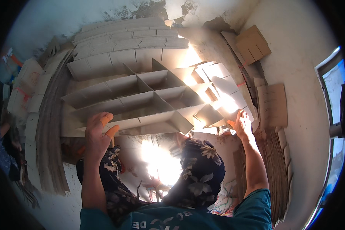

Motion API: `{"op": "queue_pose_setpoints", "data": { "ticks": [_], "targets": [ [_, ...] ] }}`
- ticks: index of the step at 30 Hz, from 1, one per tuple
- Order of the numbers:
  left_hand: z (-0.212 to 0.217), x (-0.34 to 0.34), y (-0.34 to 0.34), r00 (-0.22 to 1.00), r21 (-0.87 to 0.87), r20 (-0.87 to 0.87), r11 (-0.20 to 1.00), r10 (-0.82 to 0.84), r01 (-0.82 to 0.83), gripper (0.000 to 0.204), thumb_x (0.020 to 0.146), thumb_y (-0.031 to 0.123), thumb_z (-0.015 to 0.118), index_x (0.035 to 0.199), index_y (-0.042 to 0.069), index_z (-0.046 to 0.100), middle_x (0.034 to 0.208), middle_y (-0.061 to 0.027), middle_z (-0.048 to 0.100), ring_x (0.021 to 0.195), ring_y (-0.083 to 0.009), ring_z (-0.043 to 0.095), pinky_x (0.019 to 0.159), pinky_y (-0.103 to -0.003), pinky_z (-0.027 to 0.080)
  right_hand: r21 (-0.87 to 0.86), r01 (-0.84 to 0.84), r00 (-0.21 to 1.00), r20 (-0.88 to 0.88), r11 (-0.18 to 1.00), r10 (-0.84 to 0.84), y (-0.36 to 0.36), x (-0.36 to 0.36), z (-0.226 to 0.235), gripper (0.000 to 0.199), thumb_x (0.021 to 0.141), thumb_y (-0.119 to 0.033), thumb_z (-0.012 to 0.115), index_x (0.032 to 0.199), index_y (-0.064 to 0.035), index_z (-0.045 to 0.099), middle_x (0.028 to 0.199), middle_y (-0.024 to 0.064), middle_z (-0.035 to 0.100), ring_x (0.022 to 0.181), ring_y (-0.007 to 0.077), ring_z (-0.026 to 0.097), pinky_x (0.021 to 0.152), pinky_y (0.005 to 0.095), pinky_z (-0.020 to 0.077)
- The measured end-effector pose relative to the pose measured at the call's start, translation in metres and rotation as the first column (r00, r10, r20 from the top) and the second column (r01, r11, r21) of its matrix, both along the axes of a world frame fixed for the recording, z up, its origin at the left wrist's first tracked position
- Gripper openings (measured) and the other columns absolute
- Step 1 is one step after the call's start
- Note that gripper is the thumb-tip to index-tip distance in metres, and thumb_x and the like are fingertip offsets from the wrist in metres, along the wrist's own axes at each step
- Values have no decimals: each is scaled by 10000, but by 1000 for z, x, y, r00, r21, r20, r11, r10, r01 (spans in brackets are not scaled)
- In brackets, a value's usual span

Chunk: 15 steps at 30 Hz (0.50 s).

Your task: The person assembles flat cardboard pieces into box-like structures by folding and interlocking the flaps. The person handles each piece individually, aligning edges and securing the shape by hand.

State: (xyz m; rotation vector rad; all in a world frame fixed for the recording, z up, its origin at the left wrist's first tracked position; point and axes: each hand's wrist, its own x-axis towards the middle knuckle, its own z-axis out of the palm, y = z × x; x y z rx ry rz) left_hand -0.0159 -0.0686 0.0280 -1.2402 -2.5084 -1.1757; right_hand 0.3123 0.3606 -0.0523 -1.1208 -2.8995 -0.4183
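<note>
A partly joined cardboard divider grid [138,101] lies before me, with long slotted strips standing on edge and shorter crosspieces set across them. My left hand [97,134] is at the near left end of the front strip. Orange covers sit on its thumb and a finger, which are apart with nothing visible between them. My right hand [242,124] is beside a bundle of short cardboard pieces [222,86], brightly sunlit at the grid's right. Its thumb, also covered in orange, is spread from the curled fingers; whether it touches the cardboard is unclear.
Long slotted cardboard strips [122,38] are stacked behind the grid. More cardboard stacks stand at left [51,134] and lower right [270,168]. Loose cardboard panels [272,105] lean by the right wall. Another person's arm [4,130] shows at far left.
</note>
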Motion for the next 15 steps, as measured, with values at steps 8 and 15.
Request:
{"op": "queue_pose_setpoints", "data": {
  "ticks": [8,15],
  "targets": [
    [-27,-4,-10,987,67,-159,997,33,-23,296,717,45,773,992,3,673,1026,-132,674,1031,-334,594,970,-450,447,-234,-94,991,70,968,113,-6,-11,-1,306,713,-117,776,890,-1,556,970,204,619,912,311,623,683,345,506],
    [-25,-14,-6,986,85,-164,996,-16,30,288,706,64,785,960,-10,670,995,-134,680,984,-315,617,965,-469,439,-337,-189,960,-260,922,102,39,1,26,123,768,-101,706,754,-14,619,726,166,644,653,314,624,638,387,506]
  ]
}}
